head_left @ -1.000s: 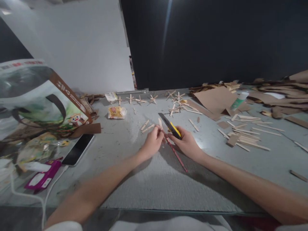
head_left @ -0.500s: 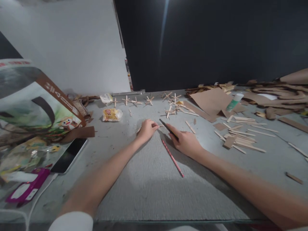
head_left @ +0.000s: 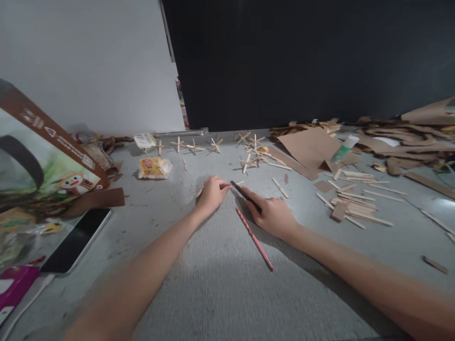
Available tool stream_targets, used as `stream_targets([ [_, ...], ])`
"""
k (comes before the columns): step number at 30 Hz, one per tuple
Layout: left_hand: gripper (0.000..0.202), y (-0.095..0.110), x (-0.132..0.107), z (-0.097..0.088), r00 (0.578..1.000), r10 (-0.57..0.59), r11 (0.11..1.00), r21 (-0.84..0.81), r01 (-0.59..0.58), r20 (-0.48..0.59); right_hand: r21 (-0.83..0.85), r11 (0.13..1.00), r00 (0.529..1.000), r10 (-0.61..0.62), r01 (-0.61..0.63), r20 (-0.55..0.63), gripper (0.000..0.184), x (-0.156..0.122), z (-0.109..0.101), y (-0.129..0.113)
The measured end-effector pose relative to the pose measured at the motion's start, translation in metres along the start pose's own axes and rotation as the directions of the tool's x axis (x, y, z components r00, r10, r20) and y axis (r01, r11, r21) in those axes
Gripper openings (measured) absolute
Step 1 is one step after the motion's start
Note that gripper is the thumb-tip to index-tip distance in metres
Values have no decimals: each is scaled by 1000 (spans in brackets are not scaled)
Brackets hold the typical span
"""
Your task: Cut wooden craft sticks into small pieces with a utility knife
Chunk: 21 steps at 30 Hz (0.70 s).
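Observation:
My left hand is closed in a pinch on a thin wooden stick; its pale end shows left of the hand, and my fingers hide most of it. My right hand grips a slim dark utility knife, forefinger laid along its top. The knife's tip meets or nearly meets the left fingertips; I cannot tell whether it touches the stick. A pink spiral-striped pencil lies on the table just below the right hand. Another short wooden stick lies beyond that hand.
Small crossed-stick shapes stand along the back. Loose wooden sticks, brown cardboard and a glue stick are at right. A yellow packet, a phone and a large printed bag are at left.
The view has turned slightly, shifting the objects at left further left. The knife tip has moved closer to my left fingertips. Both hands keep their holds.

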<state>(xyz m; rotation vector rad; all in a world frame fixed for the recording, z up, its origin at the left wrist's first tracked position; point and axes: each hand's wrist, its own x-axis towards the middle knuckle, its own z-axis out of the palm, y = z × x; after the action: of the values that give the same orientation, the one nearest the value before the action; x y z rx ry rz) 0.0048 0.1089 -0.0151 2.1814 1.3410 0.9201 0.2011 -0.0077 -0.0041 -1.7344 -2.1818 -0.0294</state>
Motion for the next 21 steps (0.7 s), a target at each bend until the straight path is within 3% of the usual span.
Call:
stream_targets([
  [11,13,4,-1,-1,1000,17,999,43,-17,8,-20,1000,1000,-22,22,-18,56,1,-2,0],
  [21,13,4,0,-1,999,31,997,63,-33,24,-76,997,998,-2,6,60,59,-1,-7,-5],
])
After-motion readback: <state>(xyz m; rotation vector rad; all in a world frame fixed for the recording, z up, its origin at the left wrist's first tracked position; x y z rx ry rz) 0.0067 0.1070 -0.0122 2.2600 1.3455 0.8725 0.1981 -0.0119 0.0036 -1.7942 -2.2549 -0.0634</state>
